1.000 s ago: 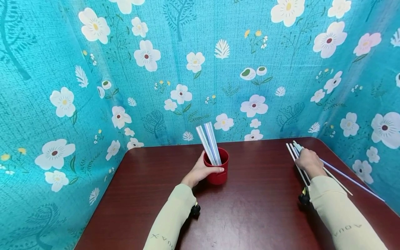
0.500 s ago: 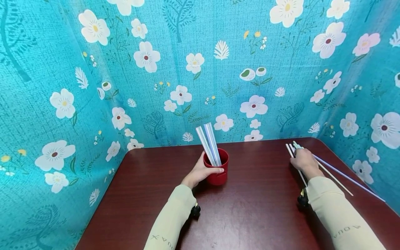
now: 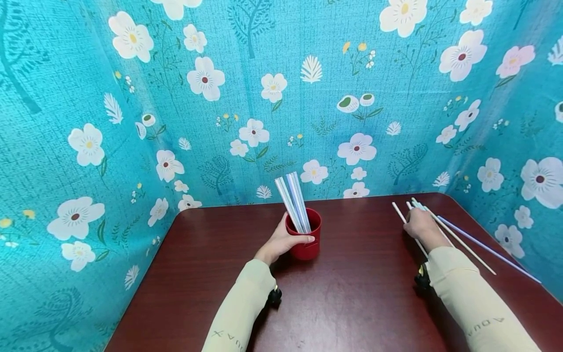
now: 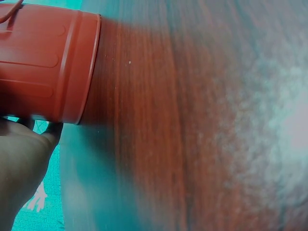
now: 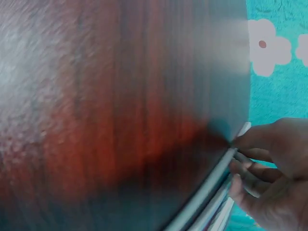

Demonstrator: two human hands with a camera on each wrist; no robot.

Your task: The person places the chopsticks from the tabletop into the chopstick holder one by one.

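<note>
My left hand (image 3: 280, 243) grips a red cup (image 3: 304, 251) from its left side, thumb across the front. Several long, thin, straw-like sticks (image 3: 293, 203) stand in the cup and lean left. The left wrist view shows the cup's ribbed wall (image 4: 43, 62) and lower rim, with the hand (image 4: 24, 163) against it. At the table's right, my right hand (image 3: 423, 228) is over loose sticks. In the right wrist view, the thumb and fingers of this hand (image 5: 274, 168) pinch a whitish stick (image 5: 207, 187). Other sticks lie close under it.
A cream stick (image 3: 468, 249) and a blue-violet stick (image 3: 492, 248) lie to the right of the right hand. The dark red-brown table (image 3: 352, 293) meets a turquoise flowered cloth (image 3: 308, 122) at the back and sides.
My right hand has shifted slightly left, and a white stick's far end has moved left, away from the others. The left hand and cup have stayed in place.
</note>
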